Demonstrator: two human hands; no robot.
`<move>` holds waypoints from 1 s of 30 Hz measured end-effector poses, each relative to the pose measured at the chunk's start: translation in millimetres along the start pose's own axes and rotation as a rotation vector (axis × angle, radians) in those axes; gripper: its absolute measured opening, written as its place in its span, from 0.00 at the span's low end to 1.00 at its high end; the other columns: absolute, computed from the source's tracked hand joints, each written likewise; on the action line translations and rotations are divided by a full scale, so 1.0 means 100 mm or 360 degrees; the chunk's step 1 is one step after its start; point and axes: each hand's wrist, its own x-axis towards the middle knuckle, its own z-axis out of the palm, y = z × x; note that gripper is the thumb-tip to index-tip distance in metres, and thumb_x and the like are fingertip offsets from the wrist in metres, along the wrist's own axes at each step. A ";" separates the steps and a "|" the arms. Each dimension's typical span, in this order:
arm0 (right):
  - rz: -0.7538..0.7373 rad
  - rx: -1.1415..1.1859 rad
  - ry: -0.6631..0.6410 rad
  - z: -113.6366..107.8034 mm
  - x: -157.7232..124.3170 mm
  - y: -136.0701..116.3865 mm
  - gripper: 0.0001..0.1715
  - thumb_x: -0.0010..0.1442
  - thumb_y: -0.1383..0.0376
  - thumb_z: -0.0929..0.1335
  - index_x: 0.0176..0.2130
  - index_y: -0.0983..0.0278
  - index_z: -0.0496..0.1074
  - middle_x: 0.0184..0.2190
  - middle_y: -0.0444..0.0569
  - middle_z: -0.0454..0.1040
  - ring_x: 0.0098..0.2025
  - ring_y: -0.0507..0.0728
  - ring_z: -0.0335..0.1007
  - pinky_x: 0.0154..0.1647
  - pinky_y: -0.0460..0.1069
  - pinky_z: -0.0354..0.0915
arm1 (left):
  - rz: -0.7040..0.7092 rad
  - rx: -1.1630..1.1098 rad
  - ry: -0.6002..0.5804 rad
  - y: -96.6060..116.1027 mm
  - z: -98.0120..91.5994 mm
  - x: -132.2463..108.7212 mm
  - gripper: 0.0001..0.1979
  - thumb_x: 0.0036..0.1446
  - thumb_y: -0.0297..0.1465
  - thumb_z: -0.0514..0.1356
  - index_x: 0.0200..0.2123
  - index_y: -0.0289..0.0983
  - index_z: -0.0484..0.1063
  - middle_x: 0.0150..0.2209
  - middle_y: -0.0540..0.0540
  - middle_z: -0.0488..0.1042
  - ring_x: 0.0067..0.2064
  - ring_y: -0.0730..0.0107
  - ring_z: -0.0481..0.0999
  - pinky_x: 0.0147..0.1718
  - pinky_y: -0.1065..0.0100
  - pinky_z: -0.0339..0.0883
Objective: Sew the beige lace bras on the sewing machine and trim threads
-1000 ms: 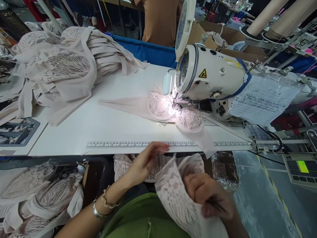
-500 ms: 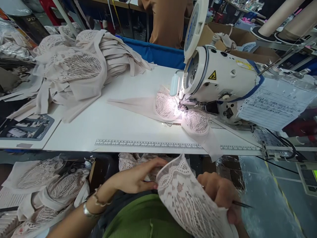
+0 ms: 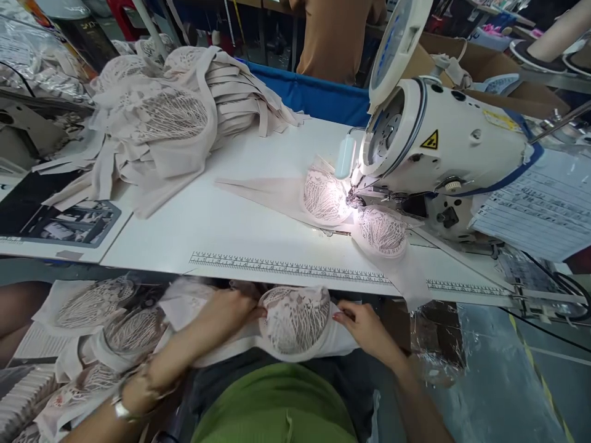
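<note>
L hand (image 3: 229, 309), R hand (image 3: 365, 324) pinch lace cup (image 3: 295, 320) under table edge (image 3: 277, 280).

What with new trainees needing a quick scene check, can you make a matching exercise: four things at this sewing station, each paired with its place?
Things
1. lace bra cup
2. flat lace bra
3. pile of lace bras
4. printed sheet

Places
A. far left end of the white table
B. at the right side of the sewing machine
C. under the needle, in the lamp light
D. between the left hand and the right hand, below the table edge

Pairs: 1-D, 2-C, 3-A, 4-B
</note>
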 end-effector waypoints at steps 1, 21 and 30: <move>0.0151 -0.0265 -0.0021 0.11 0.06 0.05 0.16 0.69 0.57 0.66 0.34 0.62 0.77 0.25 0.46 0.77 0.28 0.57 0.73 0.27 0.46 0.61 | -0.0086 0.0132 0.0002 -0.01 0.21 0.10 0.18 0.65 0.35 0.60 0.25 0.33 0.78 0.21 0.41 0.75 0.21 0.61 0.74 0.23 0.68 0.59; -0.0279 -0.1268 0.1203 -1.10 0.79 -0.03 0.14 0.65 0.70 0.66 0.49 0.64 0.75 0.35 0.53 0.79 0.36 0.59 0.74 0.32 0.49 0.63 | 0.1262 0.0441 0.0513 0.69 -0.61 1.87 0.15 0.68 0.20 0.49 0.54 0.30 0.68 0.51 0.36 0.75 0.49 0.58 0.72 0.48 0.59 0.68; -0.0114 -0.1173 0.0868 -1.48 1.52 0.48 0.17 0.67 0.61 0.64 0.49 0.63 0.78 0.40 0.57 0.83 0.47 0.67 0.77 0.53 0.60 0.69 | 0.1253 0.0899 0.0342 0.70 -0.63 2.18 0.09 0.59 0.18 0.54 0.39 0.29 0.73 0.42 0.36 0.76 0.38 0.60 0.71 0.34 0.63 0.66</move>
